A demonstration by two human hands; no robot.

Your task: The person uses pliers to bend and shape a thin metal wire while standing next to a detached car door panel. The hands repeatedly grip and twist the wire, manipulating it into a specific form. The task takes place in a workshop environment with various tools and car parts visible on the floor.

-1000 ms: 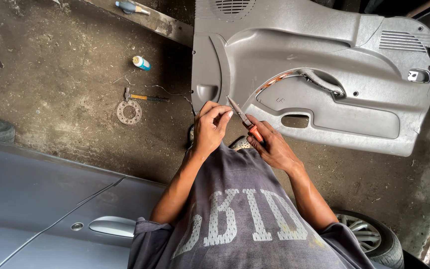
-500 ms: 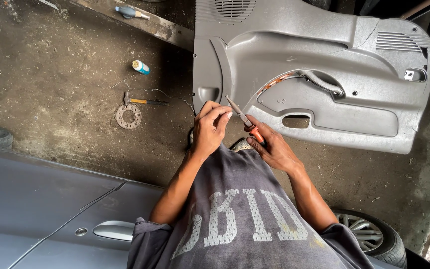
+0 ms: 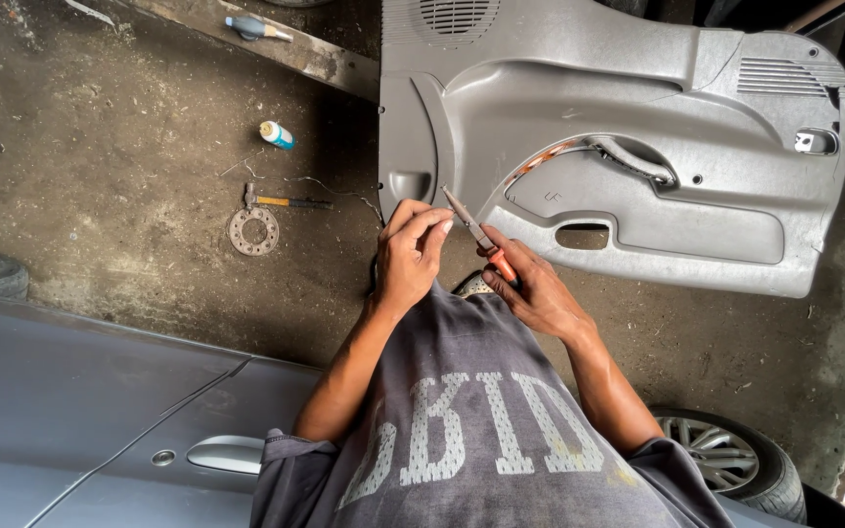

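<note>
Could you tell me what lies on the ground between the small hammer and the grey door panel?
In the head view, only a thin wire trails over bare dirty concrete between the small hammer and the grey door panel.

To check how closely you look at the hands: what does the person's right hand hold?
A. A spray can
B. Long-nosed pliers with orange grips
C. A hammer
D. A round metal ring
B: the right hand grips the orange-handled pliers, tips pointing up at the grey door panel; the hammer lies on the floor.
</note>
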